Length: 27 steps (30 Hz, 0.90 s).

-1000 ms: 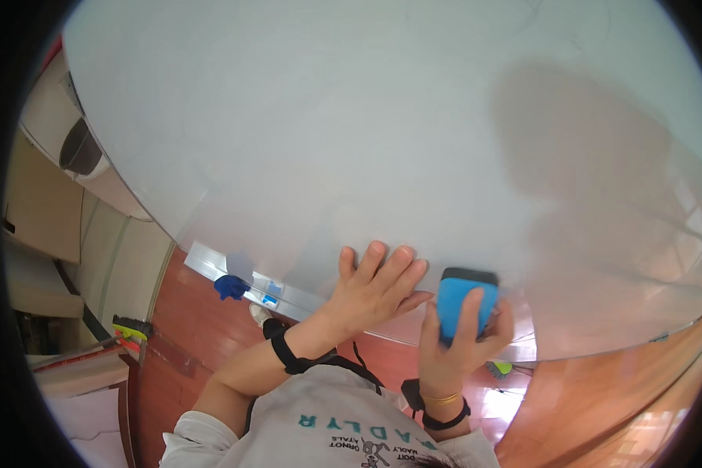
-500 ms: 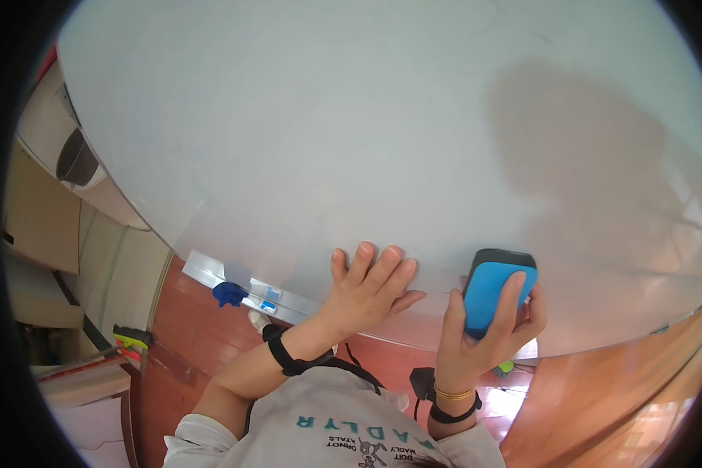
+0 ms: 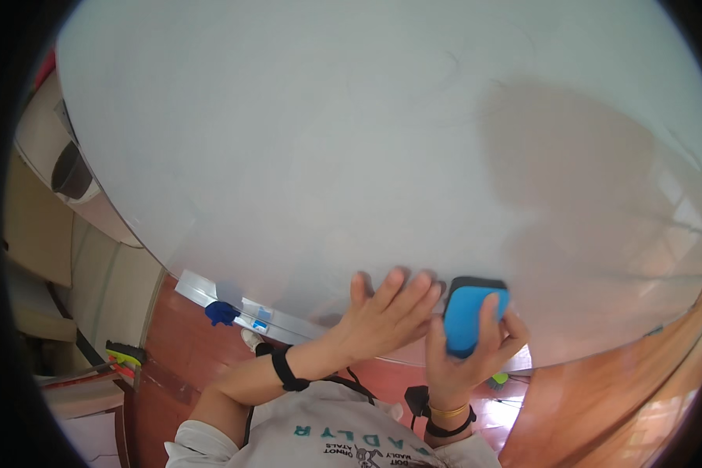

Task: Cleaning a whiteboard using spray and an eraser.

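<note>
A large whiteboard (image 3: 288, 156) fills most of the view, with faint grey marks on its upper part. My right hand (image 3: 476, 347) grips a blue whiteboard eraser (image 3: 469, 316) with a dark felt side, held against the lower part of the board. The thumb and fingers wrap round its sides, one finger lying along its back. Just to the left, my left hand (image 3: 390, 316) rests on the board with its fingers outstretched and holds nothing. Its fingertips come close to the eraser; whether they touch it I cannot tell.
A silvery tray (image 3: 288, 331) runs along the board's lower edge, with a blue crumpled thing (image 3: 222, 313) at its left. A dark container (image 3: 72, 171) stands far left. A green-and-black brush (image 3: 125, 353) is at lower left, and an orange-brown curtain (image 3: 600, 405) hangs at lower right.
My left hand has shifted right and down, closer to the eraser. The right hand and eraser have come a little left and down. The view has shifted slightly too.
</note>
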### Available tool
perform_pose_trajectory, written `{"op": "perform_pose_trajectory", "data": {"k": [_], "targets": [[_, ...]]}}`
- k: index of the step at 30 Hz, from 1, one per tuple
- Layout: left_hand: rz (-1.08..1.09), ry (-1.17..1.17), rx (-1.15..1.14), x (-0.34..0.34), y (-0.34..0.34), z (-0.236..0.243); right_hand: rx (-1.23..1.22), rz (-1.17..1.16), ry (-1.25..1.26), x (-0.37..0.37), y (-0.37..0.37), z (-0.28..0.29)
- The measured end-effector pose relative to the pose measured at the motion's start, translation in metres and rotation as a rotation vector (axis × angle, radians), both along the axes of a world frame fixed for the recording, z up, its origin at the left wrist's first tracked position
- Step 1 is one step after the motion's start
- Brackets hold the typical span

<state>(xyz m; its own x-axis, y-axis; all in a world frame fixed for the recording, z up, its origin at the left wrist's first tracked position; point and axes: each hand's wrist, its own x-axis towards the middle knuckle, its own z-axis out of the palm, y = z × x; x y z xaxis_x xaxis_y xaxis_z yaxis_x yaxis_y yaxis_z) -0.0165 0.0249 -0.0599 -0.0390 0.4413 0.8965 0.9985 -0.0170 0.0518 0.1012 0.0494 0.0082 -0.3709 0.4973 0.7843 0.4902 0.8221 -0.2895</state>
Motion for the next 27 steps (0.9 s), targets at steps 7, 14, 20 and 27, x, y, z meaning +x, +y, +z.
{"op": "perform_pose_trajectory", "data": {"k": [7, 14, 20, 27], "targets": [[0.071, 0.096, -0.066, 0.000, 0.006, 0.001, 0.025, -0.074, -0.077, 0.000, -0.003, 0.009], [0.088, 0.041, -0.021, 0.001, 0.012, -0.003, -0.007, -0.075, -0.076, 0.003, -0.006, 0.005], [0.088, 0.026, -0.051, 0.001, 0.008, -0.005, -0.080, -0.063, -0.009, -0.002, -0.010, 0.010], [0.082, 0.022, -0.049, 0.002, 0.008, -0.004, -0.050, -0.054, 0.024, -0.006, -0.009, 0.014]]}}
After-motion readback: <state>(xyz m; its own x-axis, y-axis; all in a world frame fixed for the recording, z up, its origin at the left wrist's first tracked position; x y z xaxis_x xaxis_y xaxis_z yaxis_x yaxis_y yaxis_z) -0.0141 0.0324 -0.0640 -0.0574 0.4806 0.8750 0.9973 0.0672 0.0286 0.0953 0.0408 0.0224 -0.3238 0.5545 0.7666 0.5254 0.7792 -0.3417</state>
